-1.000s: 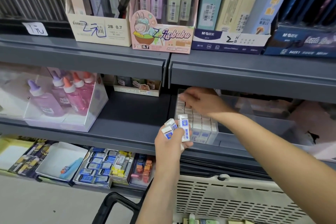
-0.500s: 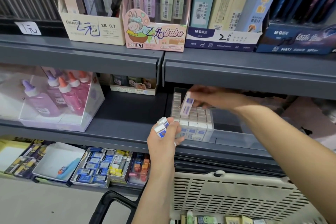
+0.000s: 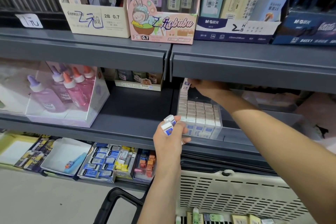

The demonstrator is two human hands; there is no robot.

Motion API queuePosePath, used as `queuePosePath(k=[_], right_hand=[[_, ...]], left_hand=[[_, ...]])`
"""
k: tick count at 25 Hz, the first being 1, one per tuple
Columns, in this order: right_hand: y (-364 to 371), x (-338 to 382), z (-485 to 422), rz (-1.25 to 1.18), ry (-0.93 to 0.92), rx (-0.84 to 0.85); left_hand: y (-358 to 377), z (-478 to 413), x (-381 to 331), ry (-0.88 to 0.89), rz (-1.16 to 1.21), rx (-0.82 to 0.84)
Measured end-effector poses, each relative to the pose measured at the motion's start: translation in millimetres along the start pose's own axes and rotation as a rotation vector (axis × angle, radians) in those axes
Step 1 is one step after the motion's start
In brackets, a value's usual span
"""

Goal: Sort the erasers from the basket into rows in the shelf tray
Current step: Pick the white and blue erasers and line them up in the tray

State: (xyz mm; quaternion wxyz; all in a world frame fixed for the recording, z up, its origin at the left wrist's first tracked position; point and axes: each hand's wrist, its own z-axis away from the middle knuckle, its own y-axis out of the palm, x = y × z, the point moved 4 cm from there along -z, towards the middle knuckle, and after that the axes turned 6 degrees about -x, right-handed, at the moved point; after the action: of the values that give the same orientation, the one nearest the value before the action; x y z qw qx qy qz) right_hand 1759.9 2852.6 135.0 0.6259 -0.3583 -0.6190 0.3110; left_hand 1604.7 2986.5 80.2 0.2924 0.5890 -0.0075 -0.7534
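Note:
A clear shelf tray (image 3: 221,133) on the middle shelf holds neat rows of white erasers (image 3: 199,112) with blue sleeves. My left hand (image 3: 169,143) hovers just in front of the tray's left corner, shut on two white-and-blue erasers (image 3: 168,126). My right hand (image 3: 207,88) reaches deep under the upper shelf and pinches one eraser (image 3: 186,84) at the back of the tray's left row. The beige slotted basket (image 3: 236,192) sits below, with several erasers (image 3: 214,217) showing at its bottom.
The grey upper shelf edge (image 3: 254,67) hangs low over the tray. Glue bottles in a clear box (image 3: 67,94) stand at left. The lower shelf carries boxed erasers (image 3: 101,163). A black basket handle (image 3: 112,203) is near the floor.
My right hand carried one eraser from above the front rows back to the far end of the tray's left row. My left hand stayed put with two erasers.

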Motion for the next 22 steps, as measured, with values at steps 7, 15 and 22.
queuePosePath(k=[7,15,22], right_hand=[[18,-1,3,-0.096,-0.148,0.006],[-10,19,70,-0.209,-0.300,0.103],[-24,20,99,-0.345,-0.168,0.226]], left_hand=[[3,1,0,-0.005,-0.016,0.031],[4,5,-3,-0.008,0.000,0.080],[9,12,-8,-0.110,0.144,0.141]])
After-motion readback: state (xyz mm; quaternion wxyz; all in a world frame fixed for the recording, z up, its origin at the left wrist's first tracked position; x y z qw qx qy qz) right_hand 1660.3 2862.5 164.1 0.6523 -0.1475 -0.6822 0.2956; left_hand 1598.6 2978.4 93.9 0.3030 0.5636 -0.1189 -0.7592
